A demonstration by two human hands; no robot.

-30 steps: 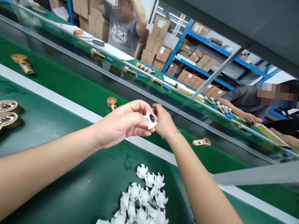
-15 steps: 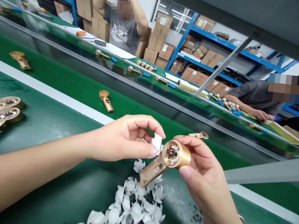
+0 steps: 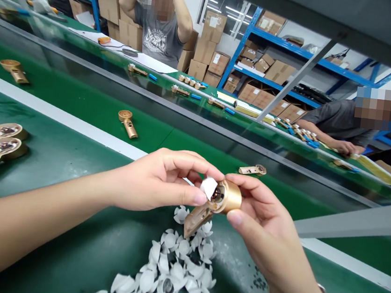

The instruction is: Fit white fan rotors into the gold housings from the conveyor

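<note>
White fan impeller (image 3: 208, 188), pinched by my half-curled left hand (image 3: 163, 180), sits at the open face of the gold fan housing (image 3: 233, 199), which my right hand (image 3: 264, 222) spans and grips. Slack left pinch could drop it onto loose impellers (image 3: 147, 280) below the housing.

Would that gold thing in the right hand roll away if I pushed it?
The gold housing might rock on its round head, but its long handle would probably stop it rolling far. It looks stiff, with the handle jutting straight from the head. Being shiny, it could feel slippery.
</note>
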